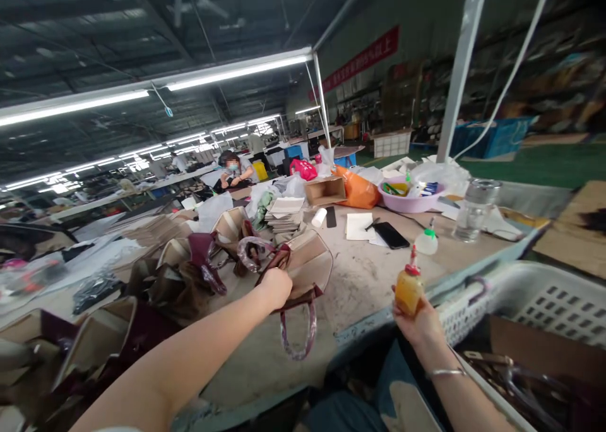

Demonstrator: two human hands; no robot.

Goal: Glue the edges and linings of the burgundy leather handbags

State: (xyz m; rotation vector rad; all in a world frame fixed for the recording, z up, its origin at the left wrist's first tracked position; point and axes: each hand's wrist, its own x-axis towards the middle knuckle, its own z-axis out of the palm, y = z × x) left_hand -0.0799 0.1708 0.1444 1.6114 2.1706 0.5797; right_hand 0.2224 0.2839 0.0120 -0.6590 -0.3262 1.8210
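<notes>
My left hand [276, 289] is closed on the near edge of an open handbag [310, 261] with a beige lining and dark red trim. One of the bag's plastic-wrapped handles [299, 350] hangs down over the table's front; the other stands up at its far left. On the right, my right hand [419, 323] grips a squeeze bottle [409, 290] of yellowish liquid with a red nozzle, held upright. Just beyond it stands a second bottle [427, 241] with a green cap. The fingers of my left hand are partly hidden from this side.
More handbags [180, 274] crowd the table's left. Behind are stacked cards [285, 214], a cardboard box [326, 191], an orange bag [355, 187], a phone [391, 235] and a pink basin [411, 201]. A glass jar [473, 211] and white basket [525, 287] are right. Another person [237, 170] works farther back.
</notes>
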